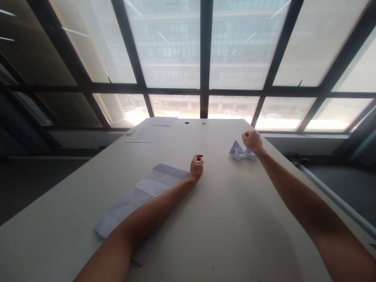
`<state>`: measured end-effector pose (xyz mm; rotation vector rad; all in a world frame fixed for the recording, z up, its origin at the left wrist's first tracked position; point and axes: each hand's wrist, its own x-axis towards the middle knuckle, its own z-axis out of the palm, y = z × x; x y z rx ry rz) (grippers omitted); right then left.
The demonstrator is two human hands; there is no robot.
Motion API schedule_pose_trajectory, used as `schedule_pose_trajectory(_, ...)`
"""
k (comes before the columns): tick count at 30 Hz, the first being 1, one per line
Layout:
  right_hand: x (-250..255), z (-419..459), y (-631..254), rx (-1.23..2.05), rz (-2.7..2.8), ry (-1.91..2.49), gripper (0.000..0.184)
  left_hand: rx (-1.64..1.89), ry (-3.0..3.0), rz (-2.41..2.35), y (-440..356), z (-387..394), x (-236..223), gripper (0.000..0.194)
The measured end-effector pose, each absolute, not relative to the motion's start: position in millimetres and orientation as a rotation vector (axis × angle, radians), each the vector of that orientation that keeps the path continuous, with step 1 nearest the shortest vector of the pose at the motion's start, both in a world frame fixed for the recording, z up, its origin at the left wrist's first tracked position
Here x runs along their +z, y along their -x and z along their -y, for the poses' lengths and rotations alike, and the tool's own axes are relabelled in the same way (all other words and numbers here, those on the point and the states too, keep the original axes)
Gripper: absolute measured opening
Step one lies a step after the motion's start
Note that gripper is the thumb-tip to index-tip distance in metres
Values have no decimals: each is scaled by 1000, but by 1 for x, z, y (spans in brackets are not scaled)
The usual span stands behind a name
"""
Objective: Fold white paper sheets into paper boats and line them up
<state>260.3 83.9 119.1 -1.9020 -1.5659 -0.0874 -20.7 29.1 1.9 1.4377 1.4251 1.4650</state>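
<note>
My left hand [196, 166] rests on the white table [223, 219] with its fingers curled in; nothing shows inside them. A creased, unfolded sheet of paper [138, 196] lies under and beside my left forearm. My right hand [252, 140] is raised in a loose fist just above and to the right of two small folded paper boats [237, 150]. Whether it touches the nearer boat I cannot tell.
Flat sheets of paper [152, 129] lie at the table's far left corner. Two small dark holes [187, 122] sit near the far edge. Large windows with dark frames [205, 58] rise behind the table. Dark floor lies on both sides.
</note>
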Motion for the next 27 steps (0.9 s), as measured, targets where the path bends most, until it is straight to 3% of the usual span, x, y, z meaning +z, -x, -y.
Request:
schedule_pose_trajectory(3, 105, -57, -234, -93, 1565, 1729, 31, 1473, -1431, -1398, 20, -29, 3, 22)
schedule_pose_trajectory(9, 60, -18, -177, 204, 1856, 1525, 34, 1335, -1027, -1248, 22, -33, 26, 24)
schedule_pose_trajectory(16, 36, -9, -127, 564, 2108, 1297, 20, 1345, -1069, -1217, 51, -41, 57, 26)
schedule_pose_trajectory(22, 30, -2, -75, 715, 2155, 1260, 16, 745, -2110, -1174, 129, -32, 69, 23)
schedule_pose_trajectory(27, 22, 0, -43, 922, 2057, 1321, 34, 302, -2125, -1076, 176, -31, 71, 36)
